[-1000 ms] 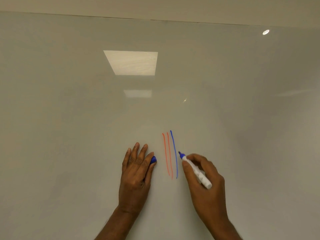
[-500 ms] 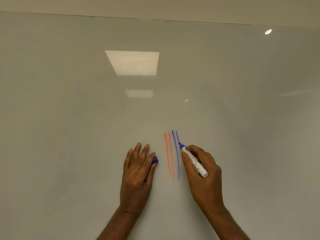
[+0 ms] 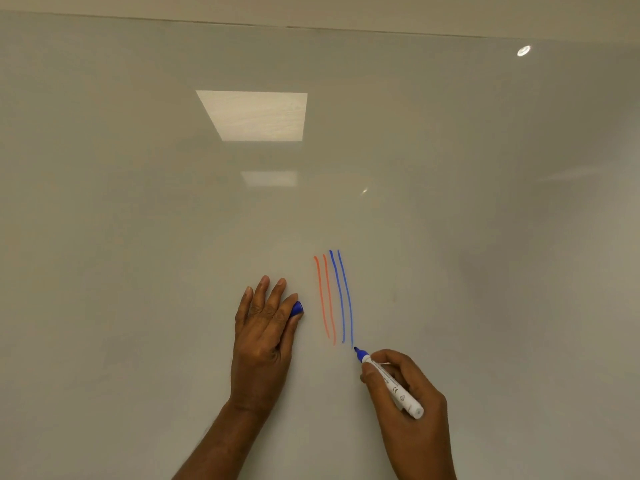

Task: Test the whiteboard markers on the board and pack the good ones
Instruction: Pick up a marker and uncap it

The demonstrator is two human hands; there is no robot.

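Observation:
A glossy whiteboard [image 3: 138, 271] fills the view. On it stand two orange lines [image 3: 325, 299] and two blue lines [image 3: 343, 296], side by side and nearly vertical. My right hand [image 3: 412, 407] grips an uncapped white marker with a blue tip [image 3: 391, 384]; the tip sits at the bottom end of the rightmost blue line. My left hand [image 3: 263, 334] lies flat against the board left of the lines, fingers straight, with the blue marker cap [image 3: 297, 309] pinched between thumb and forefinger.
The board's top edge [image 3: 311, 27] runs across the top of the view. Ceiling lights are reflected in the board [image 3: 256, 116]. Bare board surface lies left, right and above the lines.
My right hand has drawn the marker downward, leaving a second full blue line right of the first. My left hand has stayed flat with the cap.

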